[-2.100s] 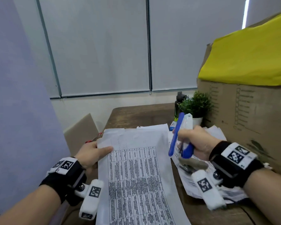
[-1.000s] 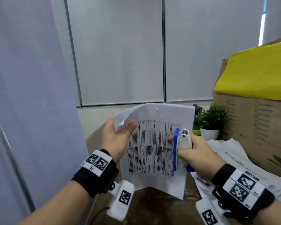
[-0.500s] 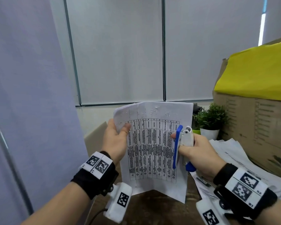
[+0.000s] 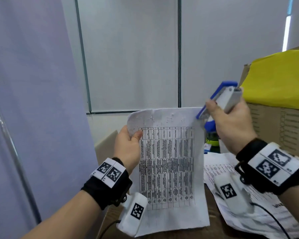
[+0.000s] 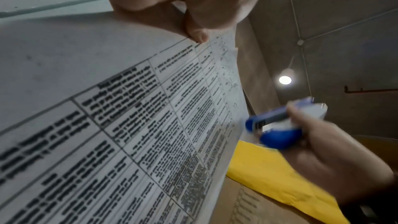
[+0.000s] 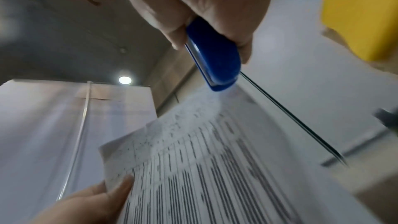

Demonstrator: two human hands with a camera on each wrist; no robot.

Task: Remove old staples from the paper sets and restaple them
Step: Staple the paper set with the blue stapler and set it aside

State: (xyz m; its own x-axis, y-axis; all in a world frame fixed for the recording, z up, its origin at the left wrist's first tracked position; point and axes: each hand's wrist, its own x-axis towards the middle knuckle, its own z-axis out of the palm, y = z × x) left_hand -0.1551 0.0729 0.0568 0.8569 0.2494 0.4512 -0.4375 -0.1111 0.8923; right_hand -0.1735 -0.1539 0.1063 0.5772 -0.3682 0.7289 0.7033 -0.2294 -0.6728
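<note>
Restapling step: your left hand (image 4: 128, 149) is pinching the paper set (image 4: 169, 163) upright by its top left corner, while your right hand (image 4: 231, 125) is gripping the stapler (image 4: 219, 99) at the set's top right corner. Next, you are likely seating that corner between the stapler's arms.

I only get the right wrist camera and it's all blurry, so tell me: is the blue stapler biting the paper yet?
Observer: Probably not. The left wrist camera shows the stapler with its mouth open, right at the edge of the paper.
Operator: Which corner is that?
Observer: The head camera shows it's the top right corner.
Operator: Are there more papers to do?
Observer: Yes, more printed sheets lie flat lower down on the right.
</note>
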